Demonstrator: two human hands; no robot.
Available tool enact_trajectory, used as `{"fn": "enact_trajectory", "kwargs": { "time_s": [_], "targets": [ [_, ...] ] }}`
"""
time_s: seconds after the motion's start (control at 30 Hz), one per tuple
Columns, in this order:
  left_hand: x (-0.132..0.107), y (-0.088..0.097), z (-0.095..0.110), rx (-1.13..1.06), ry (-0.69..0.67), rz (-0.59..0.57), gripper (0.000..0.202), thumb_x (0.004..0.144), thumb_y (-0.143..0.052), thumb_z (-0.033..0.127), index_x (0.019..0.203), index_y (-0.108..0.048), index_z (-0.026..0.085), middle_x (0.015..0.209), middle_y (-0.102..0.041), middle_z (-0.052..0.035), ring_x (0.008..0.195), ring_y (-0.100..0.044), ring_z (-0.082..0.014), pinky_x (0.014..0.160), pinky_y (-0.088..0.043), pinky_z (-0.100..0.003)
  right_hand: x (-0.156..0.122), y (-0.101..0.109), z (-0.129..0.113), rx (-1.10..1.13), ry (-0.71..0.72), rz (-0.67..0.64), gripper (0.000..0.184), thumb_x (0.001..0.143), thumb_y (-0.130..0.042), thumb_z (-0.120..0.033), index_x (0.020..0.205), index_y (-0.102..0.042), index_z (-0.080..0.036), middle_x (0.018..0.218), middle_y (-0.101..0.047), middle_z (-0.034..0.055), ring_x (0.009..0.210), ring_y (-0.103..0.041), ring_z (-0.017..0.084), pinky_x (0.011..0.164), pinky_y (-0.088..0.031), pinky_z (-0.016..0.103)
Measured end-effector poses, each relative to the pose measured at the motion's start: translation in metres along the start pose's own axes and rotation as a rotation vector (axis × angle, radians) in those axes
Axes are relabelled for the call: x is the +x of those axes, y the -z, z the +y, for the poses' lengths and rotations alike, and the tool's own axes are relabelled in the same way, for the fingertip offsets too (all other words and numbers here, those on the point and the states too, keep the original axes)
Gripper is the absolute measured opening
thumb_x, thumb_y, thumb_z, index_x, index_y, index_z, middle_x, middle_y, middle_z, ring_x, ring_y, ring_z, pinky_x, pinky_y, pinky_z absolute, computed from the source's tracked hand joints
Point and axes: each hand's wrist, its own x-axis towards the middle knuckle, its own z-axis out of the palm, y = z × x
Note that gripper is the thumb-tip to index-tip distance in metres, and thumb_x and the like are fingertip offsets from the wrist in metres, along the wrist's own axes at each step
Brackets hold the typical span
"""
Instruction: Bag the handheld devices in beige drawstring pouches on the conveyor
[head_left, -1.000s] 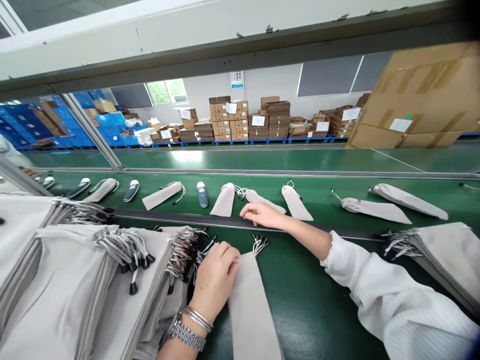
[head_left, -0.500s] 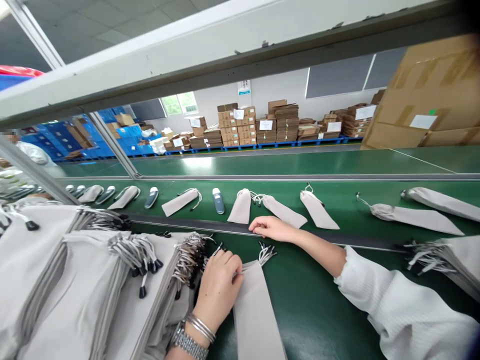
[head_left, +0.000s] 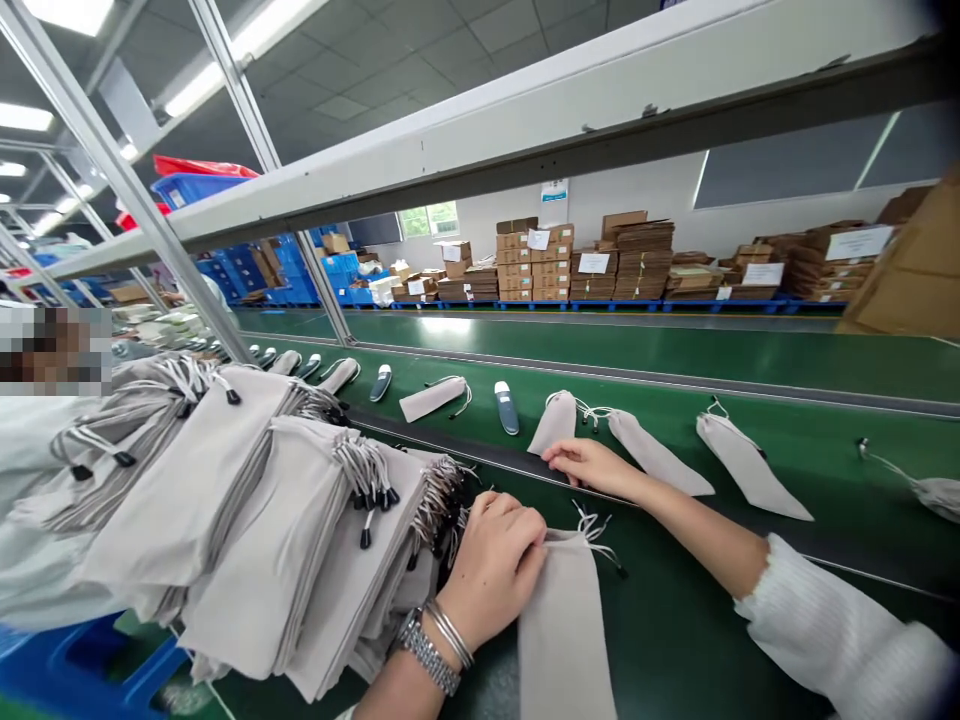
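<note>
The flat pouch (head_left: 566,645) is cut off by the bottom edge, and its upper left corner is covered by the left hand (head_left: 495,560); the fingertips are partly concealed, so that a grip cannot be confirmed. Beyond the flat pouch, some fingers of the right hand (head_left: 596,468) are hidden, and print on the wall sign (head_left: 555,193) is too small to be read. To its right, the white sleeve (head_left: 840,630) is blurred and a drawstring pouch (head_left: 939,497) is truncated. Far to its left, a person (head_left: 30,440) is cropped and partly pixelated.
</note>
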Motion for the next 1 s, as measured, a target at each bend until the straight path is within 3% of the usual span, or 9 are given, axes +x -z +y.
{"fn": "enact_trajectory", "kwargs": {
  "time_s": [0.1, 0.23, 0.33, 0.43, 0.6, 0.7, 0.8, 0.9, 1.0],
  "targets": [
    [-0.001, 0.0, -0.001, -0.134, 0.038, 0.024, 0.015, 0.088, -0.051, 0.01, 0.08, -0.043, 0.02, 0.081, -0.053, 0.002, 0.082, -0.045, -0.0171, 0.087, -0.033, -0.035, 0.035, 0.001, -0.024, -0.107, -0.054, 0.114, 0.03, 0.091, -0.049, -0.028, 0.117, -0.061, -0.019, 0.085, -0.07, 0.0027, 0.065, -0.065, 0.014, 0.067, -0.05, 0.027],
    [0.0, 0.0, -0.002, -0.395, 0.117, 0.057, 0.016, 0.091, -0.054, 0.023, 0.078, -0.046, 0.02, 0.08, -0.05, 0.0007, 0.08, -0.045, -0.0172, 0.075, -0.034, -0.031, 0.091, -0.002, -0.044, -0.22, -0.16, 0.285, 0.037, 0.084, -0.059, -0.027, 0.119, -0.054, -0.017, 0.116, -0.066, 0.0134, 0.099, -0.066, 0.027, 0.083, -0.048, 0.036],
    [0.001, -0.001, -0.004, -0.563, 0.146, 0.07, 0.018, 0.088, -0.061, 0.025, 0.075, -0.05, 0.019, 0.077, -0.05, 0.0009, 0.077, -0.047, -0.0164, 0.076, -0.034, -0.03, 0.115, -0.006, -0.043, -0.247, -0.273, 0.339, 0.052, 0.075, -0.07, -0.03, 0.12, -0.051, -0.012, 0.124, -0.06, 0.0228, 0.112, -0.059, 0.038, 0.088, -0.046, 0.044],
    [0.003, -0.002, -0.006, -0.676, 0.184, 0.094, 0.018, 0.082, -0.068, 0.023, 0.072, -0.053, 0.019, 0.075, -0.052, 0.0013, 0.073, -0.046, -0.0148, 0.071, -0.034, -0.027, 0.117, -0.005, -0.035, -0.189, -0.333, 0.32, 0.057, 0.067, -0.077, -0.027, 0.116, -0.051, -0.012, 0.116, -0.064, 0.021, 0.106, -0.062, 0.038, 0.085, -0.048, 0.043],
    [0.005, -0.002, -0.008, -0.774, 0.253, 0.148, 0.019, 0.077, -0.073, 0.024, 0.069, -0.056, 0.018, 0.069, -0.051, 0.0027, 0.065, -0.043, -0.0125, 0.063, -0.032, -0.025, 0.077, 0.005, -0.039, 0.011, -0.218, 0.321, 0.036, 0.085, -0.06, -0.034, 0.117, -0.049, -0.019, 0.111, -0.067, 0.0073, 0.094, -0.068, 0.02, 0.071, -0.052, 0.026],
    [0.007, -0.001, -0.008, -0.797, 0.262, 0.166, 0.021, 0.076, -0.074, 0.026, 0.068, -0.056, 0.017, 0.068, -0.05, 0.0028, 0.064, -0.042, -0.0119, 0.062, -0.031, -0.024, 0.027, 0.006, -0.055, 0.184, -0.091, 0.341, 0.045, 0.092, -0.049, -0.048, 0.128, -0.036, -0.023, 0.102, -0.067, 0.0032, 0.067, -0.066, 0.014, 0.05, -0.049, 0.024],
    [0.008, 0.001, -0.006, -0.82, 0.24, 0.179, 0.025, 0.076, -0.076, 0.03, 0.067, -0.056, 0.017, 0.069, -0.048, 0.0023, 0.064, -0.041, -0.012, 0.062, -0.031, -0.024, -0.024, 0.003, -0.071, 0.463, 0.085, 0.297, 0.059, 0.085, -0.062, -0.056, 0.124, -0.03, -0.025, 0.088, -0.064, -0.0023, 0.044, -0.057, 0.011, 0.038, -0.045, 0.024],
    [0.007, 0.001, -0.003, -0.839, 0.208, 0.205, 0.03, 0.075, -0.078, 0.036, 0.066, -0.057, 0.017, 0.074, -0.048, 0.0001, 0.068, -0.044, -0.0135, 0.063, -0.034, -0.025, -0.059, 0.001, -0.083, 0.539, 0.132, 0.14, 0.058, 0.084, -0.062, -0.059, 0.122, -0.036, -0.024, 0.079, -0.06, -0.0058, 0.035, -0.05, 0.008, 0.032, -0.037, 0.021],
    [0.006, 0.002, -0.001, -0.868, 0.203, 0.304, 0.03, 0.073, -0.08, 0.036, 0.066, -0.058, 0.017, 0.089, -0.05, -0.0037, 0.084, -0.05, -0.0176, 0.074, -0.041, -0.027, -0.076, 0.003, -0.091, 0.428, 0.118, -0.094, 0.05, 0.096, -0.04, -0.062, 0.113, -0.057, -0.018, 0.071, -0.061, -0.0029, 0.032, -0.043, 0.004, 0.034, -0.029, 0.019]
  ]
}}
